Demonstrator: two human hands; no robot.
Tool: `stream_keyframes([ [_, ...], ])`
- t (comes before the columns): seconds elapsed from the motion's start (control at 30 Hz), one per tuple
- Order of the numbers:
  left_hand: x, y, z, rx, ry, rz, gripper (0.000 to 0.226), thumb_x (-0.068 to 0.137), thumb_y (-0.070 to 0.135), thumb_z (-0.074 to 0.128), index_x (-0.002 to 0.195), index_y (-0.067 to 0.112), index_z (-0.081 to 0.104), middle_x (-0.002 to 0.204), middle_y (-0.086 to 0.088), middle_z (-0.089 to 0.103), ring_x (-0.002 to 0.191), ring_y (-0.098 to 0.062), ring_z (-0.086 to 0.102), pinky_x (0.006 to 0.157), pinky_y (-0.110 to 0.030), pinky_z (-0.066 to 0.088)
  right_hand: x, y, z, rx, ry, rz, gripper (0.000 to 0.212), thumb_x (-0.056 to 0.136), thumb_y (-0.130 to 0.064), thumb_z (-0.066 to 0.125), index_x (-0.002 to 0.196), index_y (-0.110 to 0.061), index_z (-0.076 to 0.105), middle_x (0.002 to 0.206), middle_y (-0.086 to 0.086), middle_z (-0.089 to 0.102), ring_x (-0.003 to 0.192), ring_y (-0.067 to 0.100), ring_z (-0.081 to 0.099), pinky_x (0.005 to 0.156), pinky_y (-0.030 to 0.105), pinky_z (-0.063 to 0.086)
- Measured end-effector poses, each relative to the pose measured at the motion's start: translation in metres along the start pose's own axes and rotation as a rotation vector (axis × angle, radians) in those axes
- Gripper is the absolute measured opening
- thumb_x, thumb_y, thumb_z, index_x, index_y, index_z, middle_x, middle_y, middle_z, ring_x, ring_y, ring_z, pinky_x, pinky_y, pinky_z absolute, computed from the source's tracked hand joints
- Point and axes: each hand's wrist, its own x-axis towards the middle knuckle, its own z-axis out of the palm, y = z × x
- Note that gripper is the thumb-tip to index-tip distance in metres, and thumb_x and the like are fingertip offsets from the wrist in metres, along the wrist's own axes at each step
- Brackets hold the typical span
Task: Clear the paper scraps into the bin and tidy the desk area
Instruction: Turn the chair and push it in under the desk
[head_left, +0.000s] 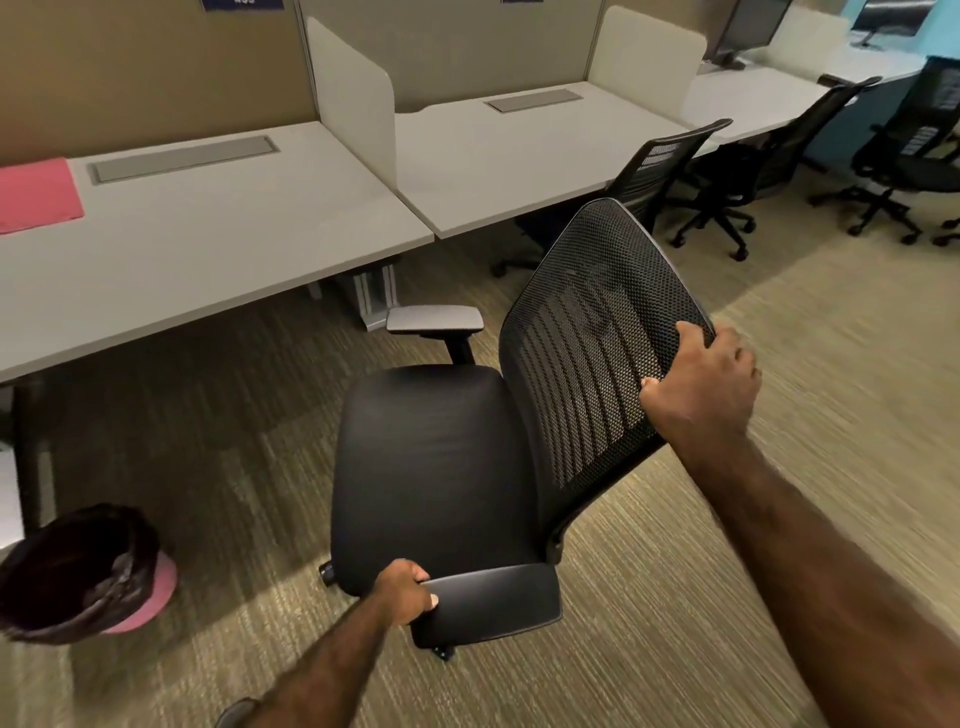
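Gripping the chair (441, 467), the right hand (701, 384) closes its fingers on the backrest top and the left hand (402, 592) clasps the near armrest. No scraps show on the tabletop (208, 249); the bin (78, 571) sits near left, so pushing the chair in probably remains.

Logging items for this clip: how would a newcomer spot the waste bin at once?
Start at the long white desk on the left and look down to the carpet at its near end. The bin stands there, left of the held chair; it alone is round, pink, with a black liner.
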Motion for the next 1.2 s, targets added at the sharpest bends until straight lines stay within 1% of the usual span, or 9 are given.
stream_keyframes([
  [0.07,-0.003,-0.001,-0.004,0.021,0.012,-0.016,0.03,0.085,0.013,0.077,0.115,0.009,0.074,0.112,-0.011,0.073,0.108,-0.025,0.07,0.094,-0.033,0.057,-0.004,-0.003,-0.001,0.0,-0.003,0.0,0.076,0.08,-0.031,0.084,0.146,-0.015,0.049,0.152,0.029,0.044,0.134,0.05,0.049,0.111,0.059,0.04],
  [0.17,-0.007,-0.005,-0.011,0.054,0.039,-0.026,0.033,0.085,0.014,0.074,0.119,0.013,0.073,0.122,-0.008,0.073,0.116,-0.023,0.068,0.097,-0.027,0.054,-0.011,-0.008,-0.003,0.007,-0.006,-0.007,0.077,0.081,-0.03,0.084,0.147,-0.015,0.048,0.153,0.029,0.043,0.133,0.05,0.049,0.111,0.059,0.039],
  [0.37,-0.008,-0.019,-0.033,0.059,0.097,-0.03,0.033,0.086,0.011,0.064,0.118,0.013,0.075,0.121,-0.009,0.074,0.117,-0.023,0.068,0.097,-0.027,0.053,-0.027,-0.02,-0.007,0.03,-0.035,-0.034,0.076,0.086,-0.032,0.08,0.153,-0.018,0.047,0.156,0.029,0.038,0.137,0.049,0.044,0.115,0.058,0.036],
  [0.63,-0.01,-0.045,-0.06,0.049,0.174,-0.049,0.033,0.09,0.014,0.061,0.12,0.012,0.074,0.125,-0.012,0.073,0.122,-0.027,0.066,0.104,-0.031,0.052,-0.057,-0.035,-0.01,0.098,-0.014,-0.069,0.069,0.087,-0.032,0.079,0.15,-0.016,0.054,0.155,0.03,0.041,0.141,0.047,0.041,0.118,0.056,0.036],
  [0.77,-0.018,-0.06,-0.069,0.085,0.204,-0.081,0.033,0.091,0.015,0.059,0.121,0.009,0.072,0.129,-0.014,0.07,0.124,-0.029,0.065,0.105,-0.032,0.051,-0.077,-0.045,-0.013,0.137,-0.011,-0.096,0.066,0.088,-0.039,0.077,0.147,-0.016,0.058,0.152,0.03,0.043,0.139,0.046,0.042,0.114,0.055,0.04],
  [0.9,-0.039,-0.064,-0.071,0.129,0.237,-0.063,0.033,0.09,0.021,0.061,0.121,0.012,0.067,0.133,-0.011,0.066,0.127,-0.032,0.061,0.109,-0.039,0.048,-0.098,-0.061,-0.024,0.111,-0.028,-0.147,0.065,0.087,-0.052,0.073,0.141,-0.016,0.064,0.134,0.025,0.05,0.124,0.044,0.051,0.096,0.051,0.051],
  [1.03,-0.058,-0.051,-0.074,0.084,0.287,0.055,0.033,0.092,0.027,0.063,0.123,0.017,0.067,0.132,-0.006,0.066,0.127,-0.027,0.061,0.11,-0.036,0.048,-0.117,-0.078,-0.043,0.028,-0.074,-0.213,0.056,0.091,-0.058,0.067,0.13,-0.018,0.071,0.119,0.017,0.051,0.097,0.038,0.063,0.079,0.042,0.054],
  [1.13,-0.071,-0.035,-0.082,0.008,0.278,0.185,0.037,0.095,0.028,0.063,0.128,0.013,0.07,0.13,-0.005,0.071,0.124,-0.022,0.065,0.107,-0.033,0.051,-0.133,-0.093,-0.055,-0.014,-0.153,-0.271,0.048,0.094,-0.057,0.062,0.118,-0.016,0.073,0.118,0.014,0.047,0.073,0.029,0.055,0.067,0.037,0.048],
  [1.2,-0.082,-0.027,-0.087,-0.053,0.256,0.244,0.037,0.097,0.031,0.062,0.129,0.015,0.07,0.128,-0.001,0.072,0.119,-0.018,0.067,0.104,-0.032,0.054,-0.147,-0.104,-0.063,-0.052,-0.198,-0.308,0.045,0.095,-0.056,0.061,0.112,-0.016,0.073,0.118,0.014,0.047,0.069,0.025,0.047,0.065,0.035,0.044],
])
